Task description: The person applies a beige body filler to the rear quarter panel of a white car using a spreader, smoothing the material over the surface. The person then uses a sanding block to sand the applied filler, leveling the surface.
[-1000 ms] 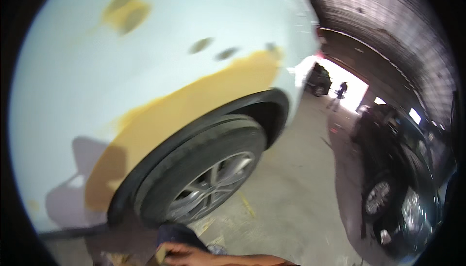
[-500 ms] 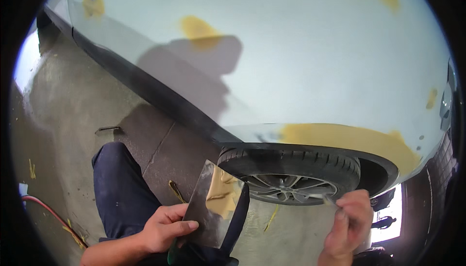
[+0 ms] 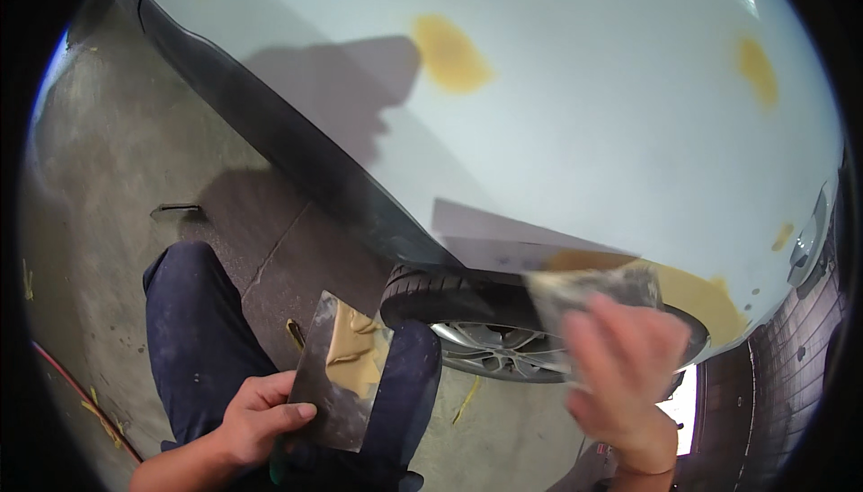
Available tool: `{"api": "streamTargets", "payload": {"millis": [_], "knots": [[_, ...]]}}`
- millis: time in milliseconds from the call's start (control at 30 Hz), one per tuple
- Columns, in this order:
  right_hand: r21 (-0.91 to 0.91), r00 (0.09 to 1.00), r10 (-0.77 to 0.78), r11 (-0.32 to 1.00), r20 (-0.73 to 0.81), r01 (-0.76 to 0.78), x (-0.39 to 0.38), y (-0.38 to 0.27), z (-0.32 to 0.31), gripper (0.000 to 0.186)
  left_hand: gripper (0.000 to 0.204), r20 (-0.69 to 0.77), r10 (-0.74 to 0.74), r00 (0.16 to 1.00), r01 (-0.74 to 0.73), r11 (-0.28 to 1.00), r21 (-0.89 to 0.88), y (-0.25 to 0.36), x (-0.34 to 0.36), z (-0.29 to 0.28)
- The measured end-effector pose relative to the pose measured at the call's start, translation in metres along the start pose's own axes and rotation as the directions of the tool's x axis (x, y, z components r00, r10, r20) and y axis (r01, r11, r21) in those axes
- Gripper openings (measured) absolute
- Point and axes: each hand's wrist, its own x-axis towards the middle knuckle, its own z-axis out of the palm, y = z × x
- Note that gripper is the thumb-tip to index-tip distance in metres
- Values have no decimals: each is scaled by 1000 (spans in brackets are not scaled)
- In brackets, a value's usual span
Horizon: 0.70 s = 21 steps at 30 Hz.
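Observation:
My left hand (image 3: 270, 416) grips a dark metal plate (image 3: 315, 384) carrying a mound of beige putty (image 3: 346, 357), over my dark-trousered legs. My right hand (image 3: 625, 362), blurred, holds a grey, putty-smeared spreader (image 3: 593, 290) up over the wheel arch of a white car (image 3: 584, 115). Behind the spreader runs a wide yellow-beige patch (image 3: 715, 303) along the arch; whether they touch I cannot tell. Smaller yellow patches (image 3: 449, 52) dot the panel, which bears my shadow. The wheel (image 3: 490, 357) sits beneath, partly hidden by spreader, hand and knee.
A dark flat piece (image 3: 175, 212) lies on the concrete floor (image 3: 117, 159) at the left. A red hose (image 3: 63, 371) runs at the lower left. The car's dark sill (image 3: 261, 141) stretches toward the upper left, and a bright opening (image 3: 685, 402) shows at the lower right.
My view has swung from along the car to facing the panel. Since half a second ago, my right hand has raised the spreader to the arch; the plate in my left hand sits slightly further left.

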Motion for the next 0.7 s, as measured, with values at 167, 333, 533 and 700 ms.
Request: {"api": "streamTargets", "payload": {"millis": [167,333,533,700], "knots": [[889,809,586,-348,-42,299,-43,63,2,18,23,13,2,1000,-2,1000,-4,1,0,-2],[787,602,770,-230,-213,572,-44,74,68,9,23,13,26,1000,-26,1000,14,-14,14,-8],[897,911,412,-413,28,159,13,-26,155,12,33,-93,135,986,-124,986,107,-24,16,-1],[940,962,271,-332,11,82,23,-40,174,35,34,-158,190,969,-169,976,140,-28,19,6]]}}
